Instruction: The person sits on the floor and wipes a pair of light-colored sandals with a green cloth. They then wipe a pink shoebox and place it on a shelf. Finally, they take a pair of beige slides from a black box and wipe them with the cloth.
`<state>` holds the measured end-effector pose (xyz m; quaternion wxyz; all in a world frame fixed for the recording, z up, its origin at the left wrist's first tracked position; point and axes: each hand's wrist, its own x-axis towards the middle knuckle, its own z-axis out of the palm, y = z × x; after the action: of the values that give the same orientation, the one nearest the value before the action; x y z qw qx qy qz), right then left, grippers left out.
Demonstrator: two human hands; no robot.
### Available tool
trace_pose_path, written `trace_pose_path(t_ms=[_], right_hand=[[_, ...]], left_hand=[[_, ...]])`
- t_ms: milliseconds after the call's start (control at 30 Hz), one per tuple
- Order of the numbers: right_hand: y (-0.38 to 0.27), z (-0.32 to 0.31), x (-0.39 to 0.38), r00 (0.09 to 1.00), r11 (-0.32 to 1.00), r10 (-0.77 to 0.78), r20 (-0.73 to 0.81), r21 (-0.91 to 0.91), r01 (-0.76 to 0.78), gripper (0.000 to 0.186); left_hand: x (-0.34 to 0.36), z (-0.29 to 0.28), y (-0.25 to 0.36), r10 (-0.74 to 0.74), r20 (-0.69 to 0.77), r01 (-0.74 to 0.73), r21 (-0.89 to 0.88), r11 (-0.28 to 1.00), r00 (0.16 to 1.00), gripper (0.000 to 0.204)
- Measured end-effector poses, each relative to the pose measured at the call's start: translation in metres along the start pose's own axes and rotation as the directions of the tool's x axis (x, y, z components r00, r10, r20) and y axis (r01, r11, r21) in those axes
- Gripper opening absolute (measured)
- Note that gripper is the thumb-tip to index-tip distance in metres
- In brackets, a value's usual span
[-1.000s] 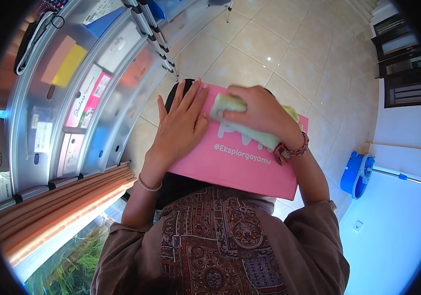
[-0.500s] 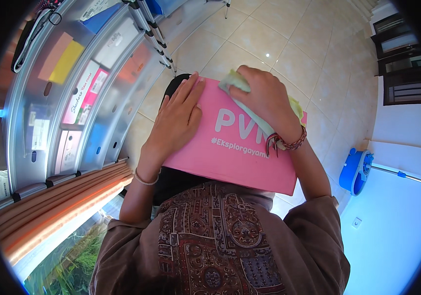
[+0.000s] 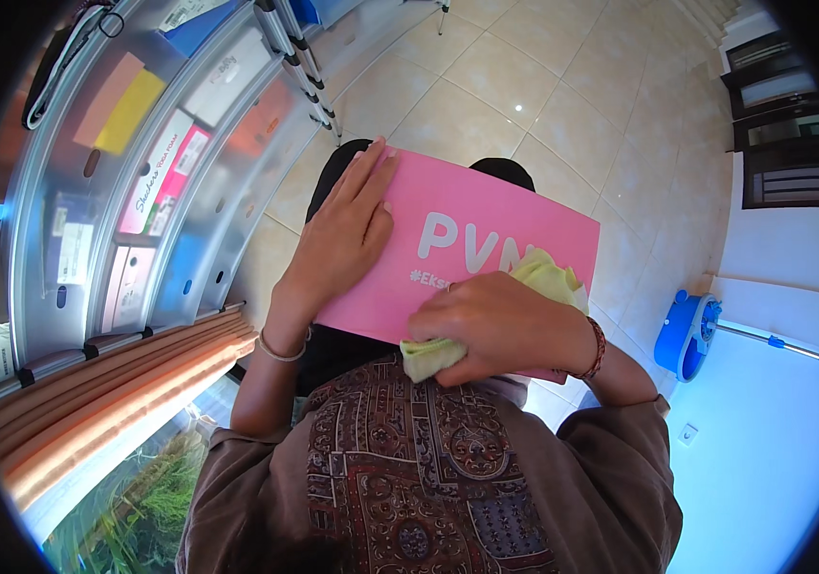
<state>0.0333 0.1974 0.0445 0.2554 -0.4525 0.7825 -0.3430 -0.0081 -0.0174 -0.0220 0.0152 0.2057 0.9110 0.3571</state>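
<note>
A pink box (image 3: 495, 196) with white lettering on its top lies across my lap, tilted a little. My left hand (image 3: 340, 241) rests flat along its left side, fingers stretched toward the far corner. In my right hand (image 3: 505, 323) is a bunched pale yellow-green cloth (image 3: 548, 275), pressed at the near edge of the box lid. One end of the cloth pokes out under my fingertips, another fans out behind the knuckles. My right hand and the cloth cover part of the lettering.
To the left stand clear-fronted shelf compartments (image 3: 75, 230) with several shoe boxes. A metal-legged stand (image 3: 299, 57) is at the far left. Pale floor tiles (image 3: 562, 105) stretch ahead. A blue mop bucket (image 3: 685, 335) is by the right wall. An orange curtain (image 3: 132, 383) hangs at lower left.
My right hand has swept the cloth from the far edge of the box toward me, to the near edge. My left hand has stayed on the box's left side.
</note>
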Motion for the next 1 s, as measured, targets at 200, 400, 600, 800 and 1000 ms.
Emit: trace_pose_path(t_ms=[200, 400, 600, 800, 1000], right_hand=[[0.016, -0.007, 0.002, 0.963, 0.95, 0.06, -0.262, -0.282, -0.135, 0.033], [0.064, -0.043, 0.039, 0.831, 0.863, 0.261, -0.491, -0.266, -0.429, 0.032], [0.052, -0.038, 0.028, 0.741, 0.779, 0.349, -0.574, -0.262, -0.57, 0.03], [0.044, -0.029, -0.058, 0.401, 0.51, 0.476, -0.783, -0.126, -0.851, 0.03], [0.036, -0.01, -0.121, 0.076, 0.492, 0.475, -0.877, 0.194, -0.849, 0.029]], left_hand=[[0.0, 0.0, -0.001, 0.0, -0.012, 0.0, -0.014, 1.0, 1.0, 0.049], [0.004, 0.001, -0.003, -0.028, 0.019, 0.028, 0.01, 1.0, 0.999, 0.049], [0.001, -0.004, 0.001, -0.047, 0.012, 0.047, 0.009, 0.999, 0.999, 0.05], [-0.005, -0.003, 0.004, -0.055, 0.003, 0.055, -0.048, 0.997, 0.998, 0.051], [-0.001, -0.005, -0.009, -0.085, 0.027, 0.089, -0.254, 0.963, 0.996, 0.055]])
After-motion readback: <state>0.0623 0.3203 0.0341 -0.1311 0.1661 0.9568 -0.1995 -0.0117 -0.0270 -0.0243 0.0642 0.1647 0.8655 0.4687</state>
